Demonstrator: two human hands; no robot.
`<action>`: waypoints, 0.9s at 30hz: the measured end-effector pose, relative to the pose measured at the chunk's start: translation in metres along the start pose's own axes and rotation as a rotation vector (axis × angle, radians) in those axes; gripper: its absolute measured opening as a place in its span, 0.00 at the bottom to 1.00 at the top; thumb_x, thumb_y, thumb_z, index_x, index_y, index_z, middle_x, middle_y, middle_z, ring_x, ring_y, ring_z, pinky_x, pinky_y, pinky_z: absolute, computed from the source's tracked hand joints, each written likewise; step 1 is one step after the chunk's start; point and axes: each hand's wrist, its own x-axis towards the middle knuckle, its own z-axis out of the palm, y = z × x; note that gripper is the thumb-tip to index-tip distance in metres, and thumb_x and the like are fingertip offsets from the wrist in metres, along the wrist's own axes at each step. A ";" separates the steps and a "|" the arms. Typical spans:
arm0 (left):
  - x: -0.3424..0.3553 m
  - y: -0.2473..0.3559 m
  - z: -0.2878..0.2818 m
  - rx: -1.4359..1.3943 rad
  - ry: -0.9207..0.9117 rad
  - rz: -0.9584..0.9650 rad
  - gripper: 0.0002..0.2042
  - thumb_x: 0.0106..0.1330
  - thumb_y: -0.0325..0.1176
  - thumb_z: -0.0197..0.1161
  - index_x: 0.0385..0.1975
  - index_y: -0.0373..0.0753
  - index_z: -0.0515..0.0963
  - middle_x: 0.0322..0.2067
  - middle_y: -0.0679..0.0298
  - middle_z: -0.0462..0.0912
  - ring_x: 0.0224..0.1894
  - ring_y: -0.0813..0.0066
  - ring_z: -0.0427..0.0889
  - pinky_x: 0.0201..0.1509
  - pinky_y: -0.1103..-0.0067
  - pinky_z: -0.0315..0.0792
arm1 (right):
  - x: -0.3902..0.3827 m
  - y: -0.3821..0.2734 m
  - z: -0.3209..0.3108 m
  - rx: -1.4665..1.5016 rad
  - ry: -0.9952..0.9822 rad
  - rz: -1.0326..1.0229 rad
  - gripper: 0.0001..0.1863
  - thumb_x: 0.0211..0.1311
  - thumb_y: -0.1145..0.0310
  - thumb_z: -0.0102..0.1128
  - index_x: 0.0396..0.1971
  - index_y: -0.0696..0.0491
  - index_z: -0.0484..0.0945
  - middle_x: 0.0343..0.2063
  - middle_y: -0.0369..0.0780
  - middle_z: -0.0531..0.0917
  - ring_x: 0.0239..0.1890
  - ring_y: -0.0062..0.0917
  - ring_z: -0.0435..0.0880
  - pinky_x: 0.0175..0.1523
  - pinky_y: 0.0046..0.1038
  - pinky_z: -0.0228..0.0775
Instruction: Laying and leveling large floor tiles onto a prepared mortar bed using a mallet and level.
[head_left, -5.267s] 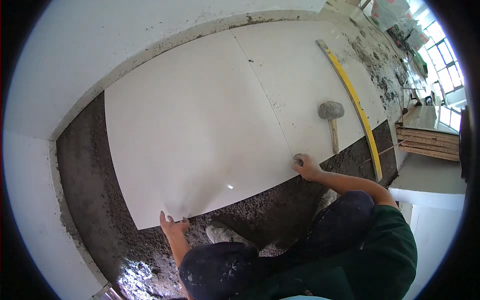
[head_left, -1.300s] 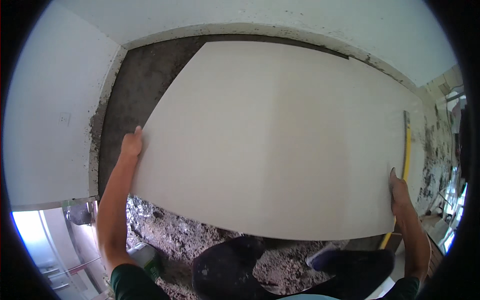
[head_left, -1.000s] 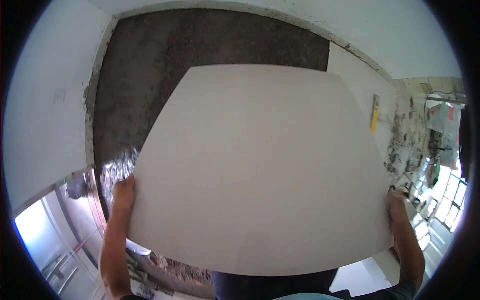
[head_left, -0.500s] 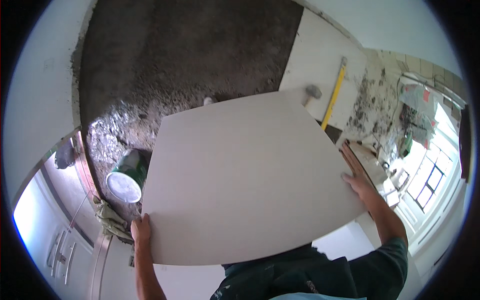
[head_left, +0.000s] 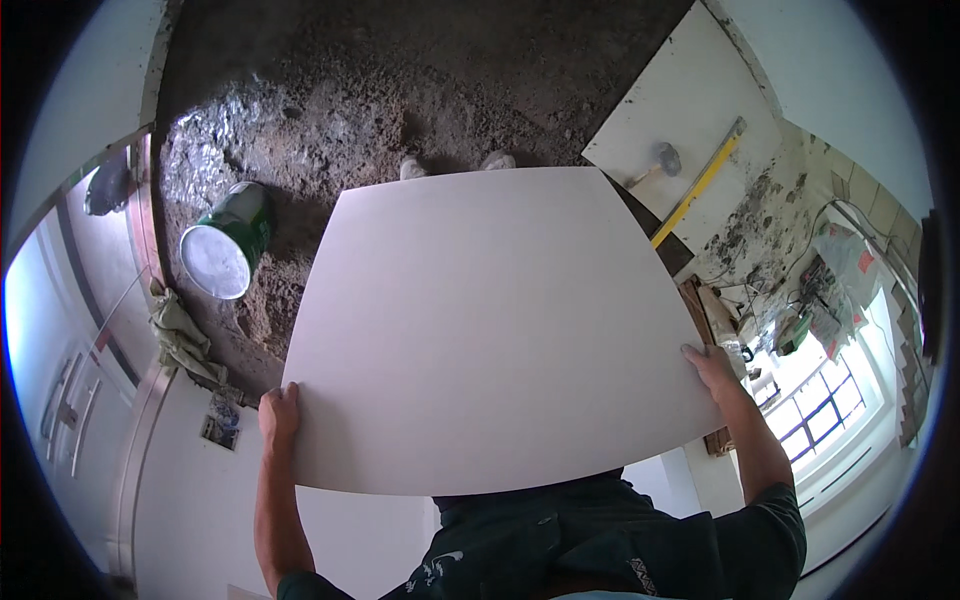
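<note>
A large pale floor tile (head_left: 490, 330) spans the space in front of my body, held by its two side edges. My left hand (head_left: 279, 414) is closed on the left edge near the close corner, thumb on the upper face. On the opposite edge, my right hand (head_left: 712, 370) grips with its thumb on top; its other fingers are hidden beneath. Beyond the far edge, the tips of my shoes (head_left: 498, 160) show on the rough mortar. The tile covers most of the floor under it.
Dark mortar bed (head_left: 480, 70) stretches ahead. A laid tile (head_left: 690, 90) at the far right carries a mallet (head_left: 661, 162) and a yellow level (head_left: 700, 185). A green bucket (head_left: 238, 238) lies tipped at the left, near a crumpled cloth (head_left: 178, 335). Bags and clutter (head_left: 835, 285) are at the right.
My view and body have turned, so the bucket, mallet and level appear shifted. The tile stays in both hands and now looks more squarely in front of me; both shoe tips show.
</note>
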 end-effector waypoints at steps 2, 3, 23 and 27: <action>0.002 -0.008 0.001 -0.013 -0.043 0.015 0.24 0.61 0.50 0.58 0.33 0.28 0.81 0.36 0.39 0.82 0.43 0.42 0.81 0.50 0.60 0.72 | 0.000 0.006 -0.008 0.023 -0.030 0.066 0.33 0.57 0.49 0.67 0.50 0.64 0.77 0.41 0.46 0.84 0.41 0.31 0.83 0.46 0.33 0.75; 0.004 -0.014 0.000 -0.025 -0.072 0.025 0.24 0.61 0.49 0.59 0.35 0.28 0.81 0.37 0.38 0.82 0.44 0.44 0.82 0.50 0.61 0.72 | -0.004 -0.009 -0.014 0.021 -0.031 0.052 0.33 0.57 0.49 0.67 0.50 0.64 0.77 0.41 0.46 0.84 0.41 0.31 0.83 0.46 0.33 0.75; 0.149 0.144 0.038 -1.936 -0.124 1.083 0.32 0.74 0.63 0.36 0.42 0.35 0.72 0.51 0.58 0.76 0.57 0.68 0.70 0.67 0.71 0.58 | 0.091 -0.211 -0.020 1.248 -0.307 -0.963 0.35 0.66 0.42 0.42 0.63 0.55 0.65 0.60 0.46 0.73 0.60 0.40 0.72 0.66 0.45 0.61; 0.188 0.169 0.012 -1.799 0.404 0.696 0.39 0.73 0.65 0.36 0.62 0.30 0.63 0.62 0.57 0.66 0.65 0.67 0.59 0.72 0.70 0.48 | 0.123 -0.251 -0.063 1.320 0.099 -1.026 0.31 0.65 0.46 0.44 0.57 0.55 0.72 0.58 0.47 0.75 0.57 0.42 0.75 0.63 0.47 0.65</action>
